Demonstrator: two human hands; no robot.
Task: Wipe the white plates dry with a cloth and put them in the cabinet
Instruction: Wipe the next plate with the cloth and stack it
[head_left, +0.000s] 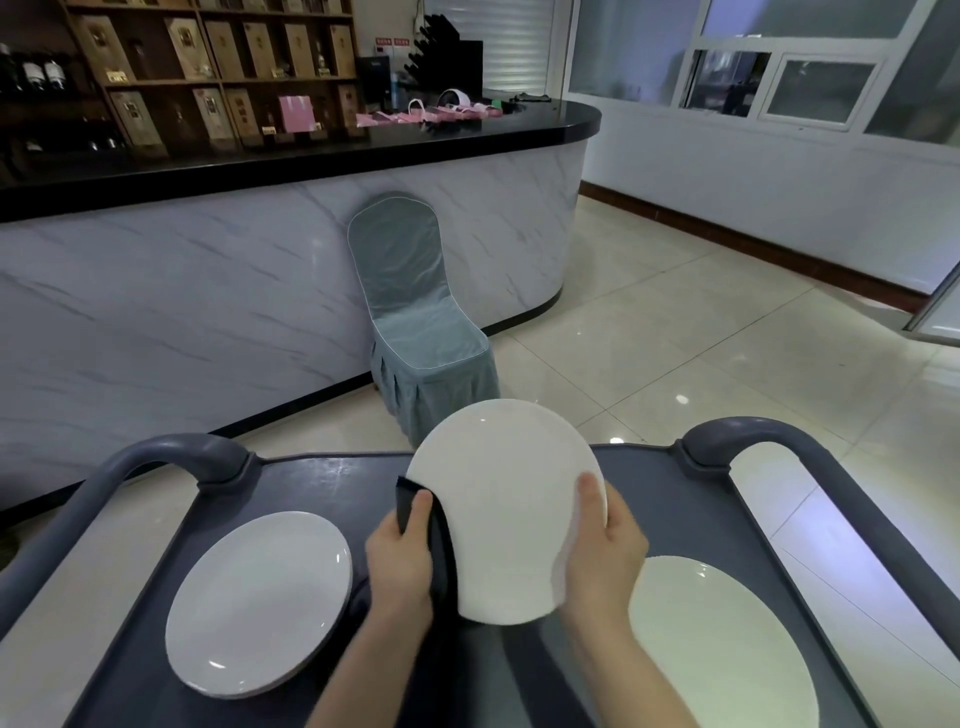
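Nearest me, the person's left hand grips a dark cloth, its fingers clamped so the cloth wraps the left rim of a round white plate. The right hand holds the opposite rim, thumb on the face and fingers closed behind it. The plate is tilted up, held above the dark grey trolley surface. A stack of white plates lies on that surface to the left, and another white plate lies to the right. Beyond the trolley's curved grey handles stands a chair in a blue-grey cover, against a marble-fronted bar with a black top. Wooden shelves fill the far wall.
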